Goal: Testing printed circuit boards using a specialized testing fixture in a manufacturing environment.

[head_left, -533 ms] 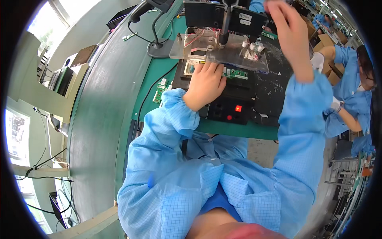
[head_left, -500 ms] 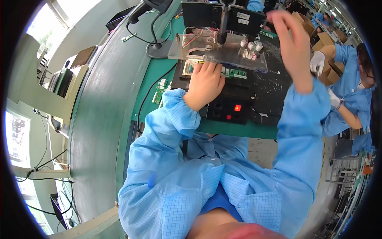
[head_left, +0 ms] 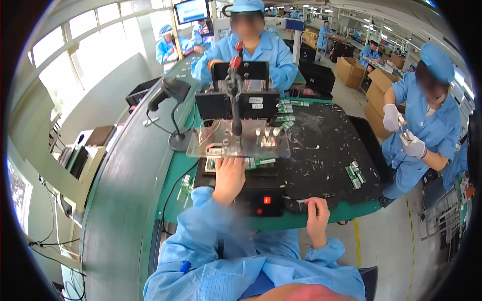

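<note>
My left hand [head_left: 230, 179] lies with its fingers stretched forward at the front edge of a clear plastic plate [head_left: 251, 147], over the bed of a test fixture. Beside those fingertips a green circuit board [head_left: 262, 163] shows below the plate. A toggle clamp [head_left: 234, 95] with red tips stands over the plate, in front of a black upright panel. My right hand [head_left: 317, 220] is near the table's front edge with its fingers curled together. A thin pale piece shows by its fingertips; I cannot tell whether it is held. Between the hands sits a black box [head_left: 276, 207] with a lit red square.
A handheld scanner [head_left: 171, 93] stands on its stand at the left. Loose green boards lie on the black mat [head_left: 321, 145], among them one at the right [head_left: 355, 175]. Across the table is a person [head_left: 246, 40]; a gloved co-worker [head_left: 419, 100] is at the right.
My right hand has come down from beside the fixture's upper right to the table's front edge. The left hand stays at the fixture. The view has tilted up, showing more of the room.
</note>
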Demonstrator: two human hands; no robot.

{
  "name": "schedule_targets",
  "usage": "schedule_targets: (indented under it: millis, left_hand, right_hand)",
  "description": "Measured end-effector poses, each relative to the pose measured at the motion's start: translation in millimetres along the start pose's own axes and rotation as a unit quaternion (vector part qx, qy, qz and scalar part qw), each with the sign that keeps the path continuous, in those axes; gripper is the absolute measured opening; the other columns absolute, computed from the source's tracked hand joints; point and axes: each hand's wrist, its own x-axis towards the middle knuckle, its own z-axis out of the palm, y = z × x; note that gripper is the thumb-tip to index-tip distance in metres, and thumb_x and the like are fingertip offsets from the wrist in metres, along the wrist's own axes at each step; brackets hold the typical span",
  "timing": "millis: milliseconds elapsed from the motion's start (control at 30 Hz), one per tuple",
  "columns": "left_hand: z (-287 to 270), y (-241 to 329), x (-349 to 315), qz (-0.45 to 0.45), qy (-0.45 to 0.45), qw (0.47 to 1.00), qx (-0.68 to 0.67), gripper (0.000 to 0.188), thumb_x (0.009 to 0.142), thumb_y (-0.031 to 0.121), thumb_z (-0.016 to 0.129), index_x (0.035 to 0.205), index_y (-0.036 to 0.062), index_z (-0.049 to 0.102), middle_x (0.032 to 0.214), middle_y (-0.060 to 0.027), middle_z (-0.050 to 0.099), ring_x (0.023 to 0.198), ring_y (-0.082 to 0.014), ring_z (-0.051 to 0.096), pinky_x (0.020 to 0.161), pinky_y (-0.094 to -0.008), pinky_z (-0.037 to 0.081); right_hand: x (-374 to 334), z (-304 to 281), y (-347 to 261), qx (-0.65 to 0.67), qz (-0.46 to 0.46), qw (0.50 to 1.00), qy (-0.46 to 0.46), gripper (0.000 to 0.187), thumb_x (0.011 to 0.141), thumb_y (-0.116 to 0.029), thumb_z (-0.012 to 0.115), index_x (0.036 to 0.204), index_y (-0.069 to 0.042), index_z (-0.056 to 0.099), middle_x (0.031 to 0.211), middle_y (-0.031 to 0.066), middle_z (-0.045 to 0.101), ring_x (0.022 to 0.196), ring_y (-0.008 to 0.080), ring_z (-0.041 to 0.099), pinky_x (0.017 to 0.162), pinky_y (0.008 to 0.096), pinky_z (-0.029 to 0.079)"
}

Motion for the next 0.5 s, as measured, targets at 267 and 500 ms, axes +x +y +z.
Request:
schedule_targets:
  millis: [267,500]
  left_hand:
    - [-63.4,46.3,-42.5,-0.016,-0.069,0.958,-0.278,0.027,0.081,-0.005,0.070,0.106,0.0011,0.064,0.108,-0.0163,0.062,0.099,-0.0331,0.063,0.084,-0.0369,0.053]
    - [-95.8,48.1,-100.2,-0.015,-0.100,0.912,-0.398,0.029,0.080,-0.005,0.075,0.106,0.0005,0.065,0.110,-0.0138,0.063,0.098,-0.0277,0.064,0.085,-0.0354,0.052]
  right_hand:
    - [7.6,17.4,-41.3,0.220,0.041,0.969,-0.103,0.045,0.096,-0.007,0.055,0.138,-0.001,0.044,0.105,0.0092,0.068,0.093,0.0135,0.062,0.087,0.0286,0.048]
    - [-19.4,26.3,-59.6,0.252,0.063,0.926,-0.276,0.027,0.097,-0.010,0.060,0.121,0.002,0.062,0.098,0.0072,0.071,0.089,0.0104,0.063,0.080,0.0255,0.050]
